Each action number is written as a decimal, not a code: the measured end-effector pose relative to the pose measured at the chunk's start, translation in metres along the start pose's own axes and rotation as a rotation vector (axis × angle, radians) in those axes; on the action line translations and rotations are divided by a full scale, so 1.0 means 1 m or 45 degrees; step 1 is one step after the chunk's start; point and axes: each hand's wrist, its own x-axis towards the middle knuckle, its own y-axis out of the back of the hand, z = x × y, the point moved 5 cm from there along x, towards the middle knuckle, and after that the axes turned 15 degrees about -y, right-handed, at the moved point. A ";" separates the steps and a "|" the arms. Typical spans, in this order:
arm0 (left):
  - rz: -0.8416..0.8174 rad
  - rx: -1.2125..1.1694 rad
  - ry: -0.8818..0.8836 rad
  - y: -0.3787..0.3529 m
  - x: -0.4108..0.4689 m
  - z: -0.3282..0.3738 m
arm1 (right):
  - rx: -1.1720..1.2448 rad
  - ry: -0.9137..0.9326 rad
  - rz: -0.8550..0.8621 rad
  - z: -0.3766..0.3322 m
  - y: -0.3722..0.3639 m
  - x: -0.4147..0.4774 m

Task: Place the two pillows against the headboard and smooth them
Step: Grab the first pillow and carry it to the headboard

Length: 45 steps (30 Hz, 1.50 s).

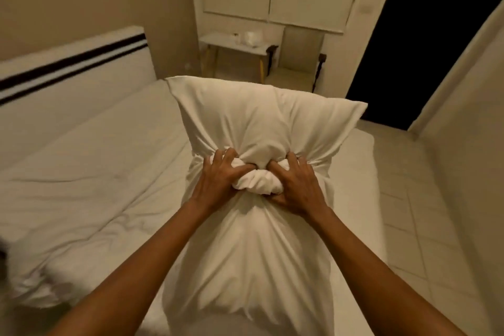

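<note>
Partly hidden fingers (234, 165) bunch pillow (253, 123), lower end cut off

Legible text, labels, brands, numbers, signs: none. The headboard (68, 68) carries two plain dark stripes without lettering. The small items on the side table (237, 45) are too blurred to show any print.
</note>
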 end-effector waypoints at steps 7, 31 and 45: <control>0.217 0.328 -0.003 0.195 0.026 -0.047 | -0.008 0.236 0.344 -0.104 0.156 0.059; 0.281 0.613 0.160 0.435 -0.192 -0.285 | 0.074 0.497 0.496 -0.503 0.191 0.090; 0.147 0.579 0.294 0.426 -0.263 -0.455 | 0.206 0.678 0.355 -0.650 0.085 0.182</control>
